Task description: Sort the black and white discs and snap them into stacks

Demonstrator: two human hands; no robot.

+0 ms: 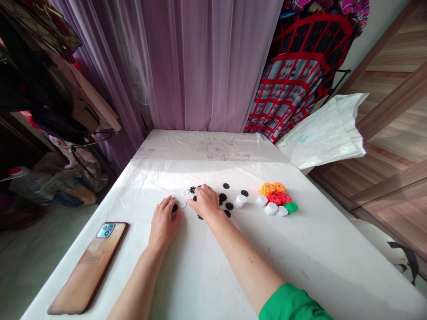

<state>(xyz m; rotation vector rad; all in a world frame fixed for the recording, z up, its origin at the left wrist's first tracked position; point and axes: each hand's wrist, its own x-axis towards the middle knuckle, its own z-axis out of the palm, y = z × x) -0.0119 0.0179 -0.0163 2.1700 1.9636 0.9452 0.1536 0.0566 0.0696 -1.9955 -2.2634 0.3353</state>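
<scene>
My left hand (165, 222) rests on the table with its fingers stretched out, their tips beside a black notched plastic disc (174, 207). A white notched disc (183, 204) lies just right of it. My right hand (207, 202) is over a scatter of black discs, fingers bent down and closed; what is under the fingertips is hidden. White discs (187, 193) show to the left of its fingers. More black discs (229, 206) lie to its right, near a short stack of white discs (240, 202).
Orange discs (267, 189), red discs (279, 198), white discs (271, 209) and a green stack (291, 207) are grouped at the right. A phone (88, 269) lies at the left of the white-covered table (207, 284). A white bag (325, 131) stands beyond the right edge.
</scene>
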